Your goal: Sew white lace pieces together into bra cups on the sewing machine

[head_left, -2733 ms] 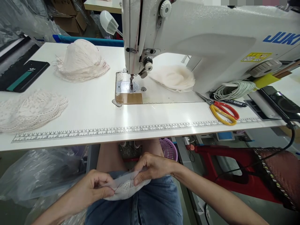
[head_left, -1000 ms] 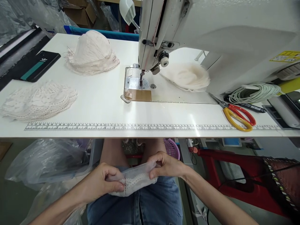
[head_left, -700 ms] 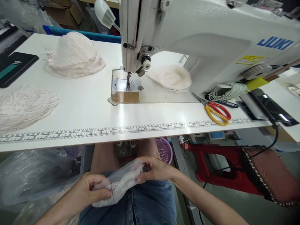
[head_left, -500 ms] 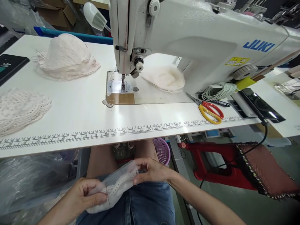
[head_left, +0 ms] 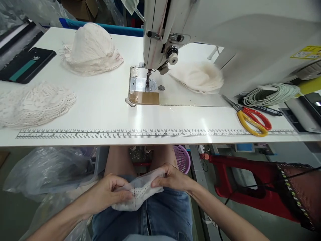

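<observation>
Over my lap I hold a white lace-trimmed fabric piece (head_left: 140, 194), with a sheer band along its upper side and rows of small eyelets. My left hand (head_left: 112, 191) pinches its left end, thumb on top. At the other end, my right hand (head_left: 168, 178) grips the sheer part between thumb and fingers. Above and ahead of my hands stands the sewing machine (head_left: 160, 36), its presser foot (head_left: 148, 80) over the metal plate. No cloth lies under the foot.
Stacked cream cups (head_left: 92, 47) and eyelet lace pieces (head_left: 37, 105) lie left on the table. Pale fabric pieces (head_left: 200, 77) rest beside the needle. Scissors (head_left: 253, 120), coiled cord (head_left: 273, 95) and a phone (head_left: 27, 65) are also there. Below are a purple basket (head_left: 182, 159) and red stool (head_left: 225, 187).
My view has shifted right and levelled, so the table appears further left. Both hands keep hold of the lace-trimmed fabric, which now sits slightly higher and more bunched.
</observation>
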Demonstrator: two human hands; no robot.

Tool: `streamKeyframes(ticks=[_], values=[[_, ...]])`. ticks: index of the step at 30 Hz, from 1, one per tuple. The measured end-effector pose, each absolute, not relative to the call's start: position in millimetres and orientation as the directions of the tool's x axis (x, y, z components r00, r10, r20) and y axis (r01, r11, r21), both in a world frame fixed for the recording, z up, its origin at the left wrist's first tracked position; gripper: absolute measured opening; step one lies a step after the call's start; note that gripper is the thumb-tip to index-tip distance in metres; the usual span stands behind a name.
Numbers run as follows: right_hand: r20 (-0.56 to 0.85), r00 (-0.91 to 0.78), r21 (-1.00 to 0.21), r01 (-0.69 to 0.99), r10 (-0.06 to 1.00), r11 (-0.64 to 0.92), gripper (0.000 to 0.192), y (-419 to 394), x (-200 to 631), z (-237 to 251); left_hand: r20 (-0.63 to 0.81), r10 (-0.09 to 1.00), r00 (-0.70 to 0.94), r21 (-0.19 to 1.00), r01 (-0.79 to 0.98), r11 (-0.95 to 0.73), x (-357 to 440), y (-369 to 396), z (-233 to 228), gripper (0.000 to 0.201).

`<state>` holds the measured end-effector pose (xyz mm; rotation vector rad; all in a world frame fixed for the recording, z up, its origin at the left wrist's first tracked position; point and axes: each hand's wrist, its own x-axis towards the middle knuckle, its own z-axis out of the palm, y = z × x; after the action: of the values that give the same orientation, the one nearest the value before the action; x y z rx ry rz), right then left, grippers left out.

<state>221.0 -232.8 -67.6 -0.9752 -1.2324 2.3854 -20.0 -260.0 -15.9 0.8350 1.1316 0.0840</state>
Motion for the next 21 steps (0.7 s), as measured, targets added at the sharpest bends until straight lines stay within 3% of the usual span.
streamKeyframes(ticks=[9, 17, 21], values=[[-0.361, -0.839, -0.832, 0.094, 0.406, -0.547, 0.037, -227.4, 220.1, -60.9, -0.731, 0.423, 0.536, 0.662, 0.405, 0.631, -19.3, -257.1, -12.6, 0.022], [-0.290, -0.861, -0.917, 0.124, 0.419, -0.379, 0.029, -224.0, 207.1, -55.7, -0.738, 0.421, 0.527, 0.662, 0.444, 0.604, -15.1, -257.9, -9.3, 0.020], [-0.297, -0.875, -0.915, 0.146, 0.382, -0.377, 0.031, -223.1, 207.8, -54.3, -0.752, 0.423, 0.507, 0.651, 0.467, 0.599, -14.1, -258.1, -10.4, 0.021]])
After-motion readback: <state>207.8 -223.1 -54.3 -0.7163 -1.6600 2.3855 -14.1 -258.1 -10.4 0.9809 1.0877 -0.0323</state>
